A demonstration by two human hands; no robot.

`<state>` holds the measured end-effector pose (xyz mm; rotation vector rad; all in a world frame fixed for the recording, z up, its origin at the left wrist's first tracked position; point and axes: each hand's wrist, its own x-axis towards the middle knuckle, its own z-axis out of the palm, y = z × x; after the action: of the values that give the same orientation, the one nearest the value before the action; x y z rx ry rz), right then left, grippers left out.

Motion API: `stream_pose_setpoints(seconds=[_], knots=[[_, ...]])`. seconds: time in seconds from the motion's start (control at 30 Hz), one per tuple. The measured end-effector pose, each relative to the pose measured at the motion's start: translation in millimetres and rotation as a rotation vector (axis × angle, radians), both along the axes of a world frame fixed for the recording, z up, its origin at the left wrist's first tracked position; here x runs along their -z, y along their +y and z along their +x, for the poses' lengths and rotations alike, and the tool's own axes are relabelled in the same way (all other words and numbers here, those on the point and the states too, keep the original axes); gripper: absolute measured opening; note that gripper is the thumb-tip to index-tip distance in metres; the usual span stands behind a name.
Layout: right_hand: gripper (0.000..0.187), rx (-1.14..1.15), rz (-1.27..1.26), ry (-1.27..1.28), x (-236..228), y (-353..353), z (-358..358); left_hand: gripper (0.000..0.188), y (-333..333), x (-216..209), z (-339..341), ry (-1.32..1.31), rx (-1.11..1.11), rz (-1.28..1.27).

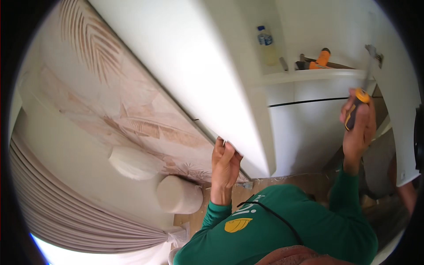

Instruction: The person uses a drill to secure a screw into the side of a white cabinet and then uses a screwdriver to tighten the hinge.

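Observation:
My left hand (225,165) is closed on the lower edge of a long white cabinet door (203,66), thumb and fingers pinching it. My right hand (360,126) is raised, wrapped round the black and yellow handle of a screwdriver (361,96). Its metal shaft points up and away from me, next to a metal hinge (377,56) on the white panel (401,88) at the right. Whether the tip touches the hinge, I cannot tell.
On the cabinet shelf (304,76) are a bottle (267,46) with a blue cap and orange-black tools (321,61). Another person's arm (407,194) shows at the right edge. To the left are a round pouf (179,194), a leaf-patterned wall (145,115) and a curtain (66,203).

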<state>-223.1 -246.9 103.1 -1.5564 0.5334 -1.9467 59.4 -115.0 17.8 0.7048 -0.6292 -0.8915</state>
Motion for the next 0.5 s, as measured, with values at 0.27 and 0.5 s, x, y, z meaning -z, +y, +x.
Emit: stream_pose_setpoints(seconds=[0.27,0.5], knots=[[0.024,0.09,-0.215,0.175,32.7,25.5,-51.8,0.04,-108.5,2.5,-15.9,-0.19,-0.112,-0.004],[0.038,0.043,-0.638,-0.248,10.1,72.5,-153.0,0.046,-155.0,-1.0,-27.5,-0.288,-0.176,0.019]])
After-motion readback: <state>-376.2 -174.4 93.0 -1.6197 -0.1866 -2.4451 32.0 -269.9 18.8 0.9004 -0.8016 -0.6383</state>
